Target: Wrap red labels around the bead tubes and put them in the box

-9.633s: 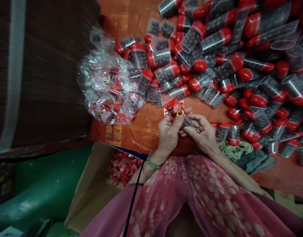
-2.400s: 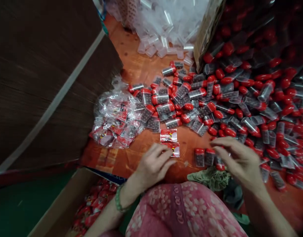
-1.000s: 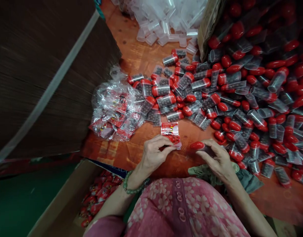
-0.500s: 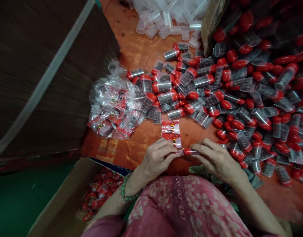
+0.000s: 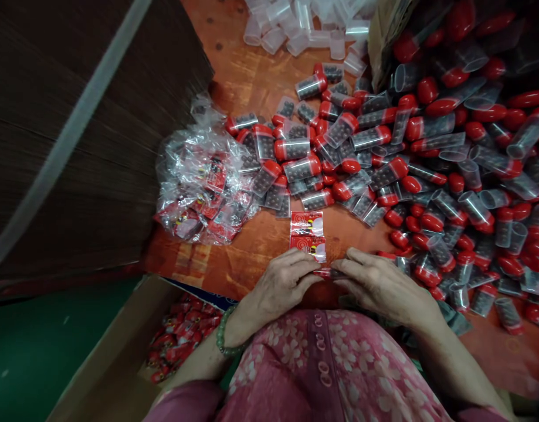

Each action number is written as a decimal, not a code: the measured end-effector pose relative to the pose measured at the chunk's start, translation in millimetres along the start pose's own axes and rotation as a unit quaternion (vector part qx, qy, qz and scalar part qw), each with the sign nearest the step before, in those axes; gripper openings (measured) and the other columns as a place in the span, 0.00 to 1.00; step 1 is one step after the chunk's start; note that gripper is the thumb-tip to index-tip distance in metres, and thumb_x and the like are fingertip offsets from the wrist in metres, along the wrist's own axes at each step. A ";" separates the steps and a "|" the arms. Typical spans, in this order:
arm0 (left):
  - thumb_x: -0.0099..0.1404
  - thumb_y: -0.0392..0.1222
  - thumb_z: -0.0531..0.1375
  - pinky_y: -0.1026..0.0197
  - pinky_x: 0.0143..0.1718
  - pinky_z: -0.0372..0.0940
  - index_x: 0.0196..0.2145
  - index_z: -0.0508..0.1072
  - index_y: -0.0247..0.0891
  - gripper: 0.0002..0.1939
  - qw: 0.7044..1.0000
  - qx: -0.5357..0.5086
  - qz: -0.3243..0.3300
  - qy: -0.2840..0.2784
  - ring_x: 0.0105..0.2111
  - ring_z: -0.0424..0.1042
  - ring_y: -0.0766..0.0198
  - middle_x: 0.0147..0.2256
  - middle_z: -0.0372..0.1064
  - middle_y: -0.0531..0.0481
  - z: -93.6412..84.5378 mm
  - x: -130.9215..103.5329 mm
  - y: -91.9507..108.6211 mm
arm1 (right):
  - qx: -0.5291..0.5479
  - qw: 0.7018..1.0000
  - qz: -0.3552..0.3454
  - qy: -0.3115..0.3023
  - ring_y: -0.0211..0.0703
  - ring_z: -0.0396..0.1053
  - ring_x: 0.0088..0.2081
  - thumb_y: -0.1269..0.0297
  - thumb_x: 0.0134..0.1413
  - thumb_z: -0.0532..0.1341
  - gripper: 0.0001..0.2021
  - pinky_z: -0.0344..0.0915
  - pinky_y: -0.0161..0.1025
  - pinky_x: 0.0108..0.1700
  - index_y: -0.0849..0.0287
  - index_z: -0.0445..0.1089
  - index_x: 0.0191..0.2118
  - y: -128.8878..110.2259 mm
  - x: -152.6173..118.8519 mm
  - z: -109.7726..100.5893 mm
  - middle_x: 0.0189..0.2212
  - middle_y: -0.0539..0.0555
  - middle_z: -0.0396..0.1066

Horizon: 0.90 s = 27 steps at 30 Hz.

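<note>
Near the table's front edge, my left hand [image 5: 283, 284] pinches the left end of a small red packet [image 5: 324, 272]. My right hand [image 5: 377, 284] closes on its right end, where the fingers cover a red-capped tube. The two hands are close together, with the packet between the fingertips. Just beyond them lie two flat red printed sleeves [image 5: 307, 224], one behind the other. Past those is a heap of clear tubes with red caps and dark beads [image 5: 291, 149].
A clear plastic bag [image 5: 203, 181] of red printed sleeves sits at the left. Empty clear tubes [image 5: 295, 29] lie at the back. A dark carton [image 5: 75, 117] stands far left. Below it, an open box [image 5: 106, 351] holds red wrapped pieces.
My hands have drawn slightly closer together, and the red tube between them is now more covered by the packet and my right fingers. The camera view has shifted a little.
</note>
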<state>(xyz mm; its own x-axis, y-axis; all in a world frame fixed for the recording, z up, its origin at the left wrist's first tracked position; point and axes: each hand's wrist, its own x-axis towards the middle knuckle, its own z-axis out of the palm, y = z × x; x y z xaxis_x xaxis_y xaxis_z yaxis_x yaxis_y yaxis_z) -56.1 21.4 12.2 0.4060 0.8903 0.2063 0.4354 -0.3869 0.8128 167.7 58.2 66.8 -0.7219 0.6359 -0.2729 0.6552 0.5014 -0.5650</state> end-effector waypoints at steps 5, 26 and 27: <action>0.67 0.36 0.62 0.62 0.44 0.71 0.44 0.77 0.35 0.08 0.996 -0.055 -0.044 -0.050 0.40 0.77 0.61 0.41 0.79 0.45 -3.9 -1.2 2.4 | 0.132 0.991 -0.014 0.015 0.43 0.74 0.38 0.66 0.68 0.56 0.08 0.68 0.39 0.40 0.57 0.72 0.47 5.8 1.8 3.1 0.37 0.54 0.74; 0.51 0.56 0.74 0.52 0.58 0.67 0.59 0.70 0.38 0.42 0.754 -0.581 -0.295 0.088 0.54 0.74 0.50 0.58 0.69 0.34 10.0 -3.3 -0.8 | 0.635 0.735 0.191 0.139 0.34 0.66 0.20 0.51 0.49 0.71 0.20 0.64 0.32 0.26 0.59 0.74 0.43 9.9 19.8 38.6 0.21 0.47 0.72; 0.52 0.57 0.73 0.51 0.58 0.66 0.59 0.71 0.37 0.41 0.741 -0.595 -0.297 0.090 0.54 0.74 0.51 0.57 0.71 0.34 15.6 -1.8 0.9 | 0.642 0.730 0.188 0.142 0.34 0.66 0.20 0.51 0.50 0.71 0.20 0.64 0.32 0.25 0.59 0.74 0.43 8.8 21.7 40.2 0.20 0.47 0.72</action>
<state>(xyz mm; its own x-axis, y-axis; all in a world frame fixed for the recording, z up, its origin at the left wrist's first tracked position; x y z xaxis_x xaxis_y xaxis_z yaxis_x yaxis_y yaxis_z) -43.9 15.7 4.1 0.2664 0.8778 -0.3981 -0.5668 0.4767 0.6719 148.8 52.9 24.5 -0.3494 0.7744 -0.5274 -0.0846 -0.5867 -0.8054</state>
